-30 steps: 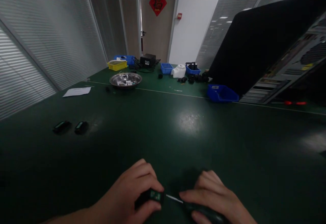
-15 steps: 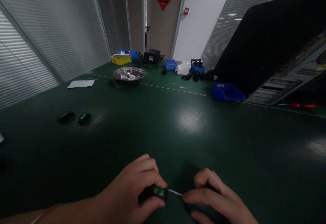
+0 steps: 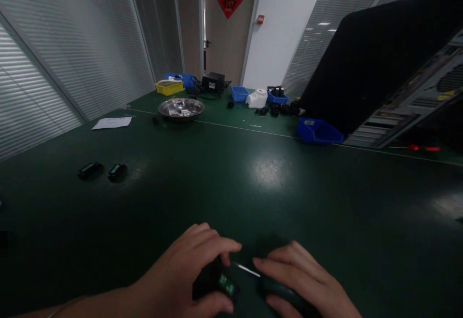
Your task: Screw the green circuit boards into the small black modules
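My left hand (image 3: pixel 197 269) is curled around a small black module with a green circuit board (image 3: pixel 227 285). The thumb lies along its near side, and the index finger reaches out over its far side. In my right hand (image 3: pixel 304 277) is a screwdriver (image 3: pixel 248 270), its dark handle under the fingers and its thin metal shaft pointing left at the module. The shaft's tip ends near my left index finger; I cannot tell whether it touches the module. Two similar black modules, one farther left (image 3: pixel 90 170) and one beside it (image 3: pixel 117 172), lie on the green table (image 3: pixel 202 178).
Farther back stand a metal bowl (image 3: pixel 181 115) of small parts, a yellow bin (image 3: pixel 169 88) and a blue bin (image 3: pixel 318 131). A white paper (image 3: pixel 112 123) lies at the left. A large black computer case (image 3: pixel 369 62) rises at the right.
My left fingers have loosened and spread, and the module has tilted downward. My right hand has shifted slightly, showing more of the screwdriver's handle. The view has turned slightly right.
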Demonstrator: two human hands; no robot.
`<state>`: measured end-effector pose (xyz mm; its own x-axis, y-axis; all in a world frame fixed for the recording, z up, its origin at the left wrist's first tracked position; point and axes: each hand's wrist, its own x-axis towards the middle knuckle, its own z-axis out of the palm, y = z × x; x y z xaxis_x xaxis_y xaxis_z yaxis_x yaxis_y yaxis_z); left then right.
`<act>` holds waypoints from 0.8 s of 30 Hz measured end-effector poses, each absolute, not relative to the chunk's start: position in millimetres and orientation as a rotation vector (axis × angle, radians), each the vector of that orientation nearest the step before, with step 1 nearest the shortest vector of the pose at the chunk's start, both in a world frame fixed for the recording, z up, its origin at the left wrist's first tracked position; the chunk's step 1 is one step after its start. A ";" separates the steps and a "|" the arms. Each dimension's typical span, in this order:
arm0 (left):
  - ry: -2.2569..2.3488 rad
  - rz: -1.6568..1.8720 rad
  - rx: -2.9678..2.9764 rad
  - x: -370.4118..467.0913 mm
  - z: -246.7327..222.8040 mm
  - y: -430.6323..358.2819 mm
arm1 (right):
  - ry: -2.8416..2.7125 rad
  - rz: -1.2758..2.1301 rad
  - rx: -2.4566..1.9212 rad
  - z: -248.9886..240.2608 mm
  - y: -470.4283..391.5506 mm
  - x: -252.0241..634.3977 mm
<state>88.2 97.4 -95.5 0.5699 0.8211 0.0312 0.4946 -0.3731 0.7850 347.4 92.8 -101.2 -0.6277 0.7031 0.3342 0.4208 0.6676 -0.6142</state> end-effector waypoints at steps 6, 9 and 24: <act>1.040 0.486 2.071 87.4 -95.9 96.8 | -2.382 0.691 -0.897 -100.5 90.2 346.8; 1.057 0.486 2.080 88.1 -98.0 97.7 | -2.432 0.651 -0.889 -100.2 88.4 346.4; 1.095 0.472 2.073 88.7 -94.4 98.3 | -2.495 0.618 -0.917 -98.7 89.1 342.6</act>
